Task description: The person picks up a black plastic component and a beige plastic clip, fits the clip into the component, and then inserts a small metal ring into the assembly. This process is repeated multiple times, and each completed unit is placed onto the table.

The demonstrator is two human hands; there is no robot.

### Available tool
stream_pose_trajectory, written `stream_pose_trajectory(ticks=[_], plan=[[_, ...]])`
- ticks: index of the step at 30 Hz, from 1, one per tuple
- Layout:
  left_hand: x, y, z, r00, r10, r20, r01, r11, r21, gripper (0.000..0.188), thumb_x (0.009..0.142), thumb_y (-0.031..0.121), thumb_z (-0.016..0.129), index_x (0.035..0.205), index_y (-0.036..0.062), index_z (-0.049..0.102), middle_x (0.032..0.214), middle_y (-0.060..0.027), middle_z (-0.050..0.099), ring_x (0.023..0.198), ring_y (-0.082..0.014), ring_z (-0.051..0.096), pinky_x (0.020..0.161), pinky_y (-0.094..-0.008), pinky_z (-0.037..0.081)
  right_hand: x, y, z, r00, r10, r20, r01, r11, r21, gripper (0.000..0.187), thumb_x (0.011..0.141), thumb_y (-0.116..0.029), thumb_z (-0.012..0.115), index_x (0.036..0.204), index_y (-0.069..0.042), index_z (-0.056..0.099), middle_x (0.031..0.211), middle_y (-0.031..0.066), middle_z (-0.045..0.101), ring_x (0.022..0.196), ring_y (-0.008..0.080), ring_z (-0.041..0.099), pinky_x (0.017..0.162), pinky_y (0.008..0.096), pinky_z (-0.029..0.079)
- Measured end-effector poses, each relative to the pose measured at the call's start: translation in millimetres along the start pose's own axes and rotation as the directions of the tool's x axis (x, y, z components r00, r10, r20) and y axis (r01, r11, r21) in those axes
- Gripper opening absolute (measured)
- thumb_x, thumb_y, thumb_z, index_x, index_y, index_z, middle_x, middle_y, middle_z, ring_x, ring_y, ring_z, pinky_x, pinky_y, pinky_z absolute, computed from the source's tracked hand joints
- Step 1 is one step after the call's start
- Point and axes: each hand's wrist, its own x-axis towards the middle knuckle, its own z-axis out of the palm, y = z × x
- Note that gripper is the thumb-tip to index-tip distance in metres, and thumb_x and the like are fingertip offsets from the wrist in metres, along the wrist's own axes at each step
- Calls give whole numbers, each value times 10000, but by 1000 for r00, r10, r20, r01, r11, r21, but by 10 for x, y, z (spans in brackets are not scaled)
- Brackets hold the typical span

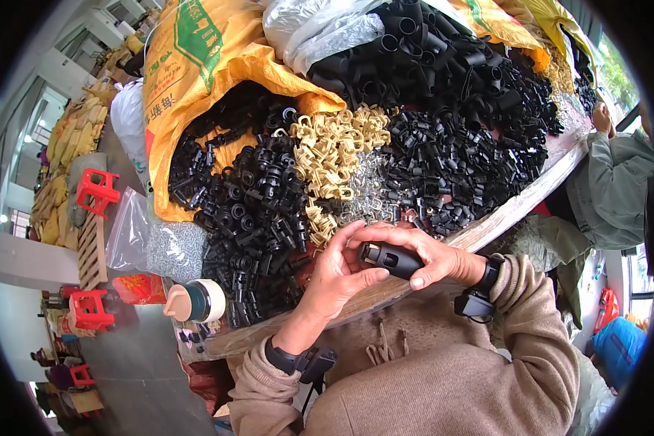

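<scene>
Above the table's near edge, a short black plastic tube-shaped part [394, 260] lies between my hands, with a slot in its side and a small metallic-looking piece at its left end. My right hand [436, 251] grips it, fingers over the far side and thumb below. Around its left end curls my left hand [334, 276], the thumb against the underside; its fingertips are partly hidden. Just beyond lie heaps of small parts: cream plastic clips [334, 149], shiny metal pieces [367, 185], small black pieces [443, 160] and black ring-shaped fittings [258, 185].
Large black tubes [421, 54] are piled at the back beside an orange woven sack [171, 87]. A bag of screws [174, 249] and a cream-and-green cup [200, 301] stand at the left. Another person's grey sleeve [610, 189] is at the right. Red stools [97, 190] stand on the floor.
</scene>
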Motion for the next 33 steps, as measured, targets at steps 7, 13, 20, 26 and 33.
stream_pose_trajectory(ticks=[7,13,20,26,33], plan=[[21,-76,33,996,-52,-67,47,996,-77,666,633,12,705,1199,25,353,1104,-61,464,974,-139,473,847,-259,390,-77,-41,58,986,111,-124,-81,971,224,950,588,-534,636,1263,30,276,1258,157,343,1160,240,347,981,342,227],[45,-124,15,999,-39,-26,38,999,-35,699,663,12,689,1232,28,283,1106,-82,439,978,-146,473,838,-275,406,-109,-26,97,975,144,-169,-77,932,355,963,580,-551,632,1264,27,275,1258,157,350,1156,232,363,985,336,232],[40,-134,56,999,-33,-38,31,997,-64,689,655,0,692,1223,31,303,1102,-69,436,972,-140,476,834,-272,411,-105,26,135,973,112,-202,-1,876,483,943,591,-562,621,1253,23,291,1238,161,378,1141,234,383,988,343,238],[16,-94,186,998,17,-56,-21,998,-65,677,650,-24,683,1214,13,310,1102,-77,443,997,-153,464,851,-280,404,-139,111,100,974,97,-205,35,830,556,889,609,-583,604,1210,22,355,1185,168,427,1099,242,426,969,361,284],[31,-134,224,998,22,-65,-24,999,-22,692,651,-25,681,1222,-2,292,1112,-89,439,1012,-165,459,861,-289,402,-159,101,69,976,103,-194,22,832,554,860,626,-628,563,1164,23,404,1124,162,467,1046,238,464,938,359,322]])
